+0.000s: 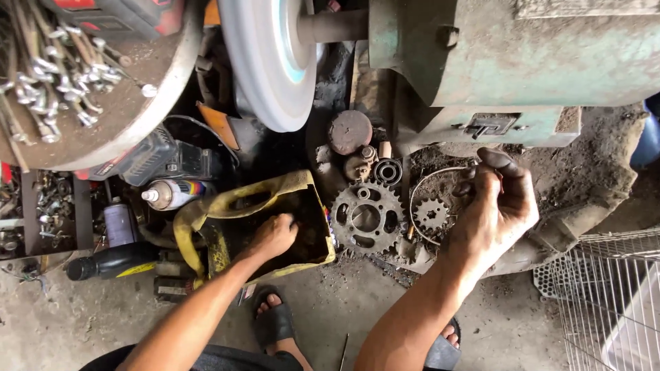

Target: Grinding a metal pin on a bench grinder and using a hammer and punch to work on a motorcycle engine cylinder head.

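Note:
My left hand [273, 235] reaches down into a dirty yellow plastic container [313, 206] on the floor, fingers curled inside it; what they touch is hidden. My right hand [496, 209] hovers over the greasy ground below a green machine [522, 62], its fingertips pinching a small dark piece and a thin curved wire [423, 184]. A large toothed sprocket [367, 217] and a smaller sprocket [431, 214] lie between my two hands.
A white grinding wheel [265, 62] stands above the container. A round tray of wrenches [55, 75] is top left. A spray can [173, 193], a black bottle [110, 261], rusty round parts [349, 132] and a wire cage [605, 295] surround me. My sandalled feet [275, 323] are below.

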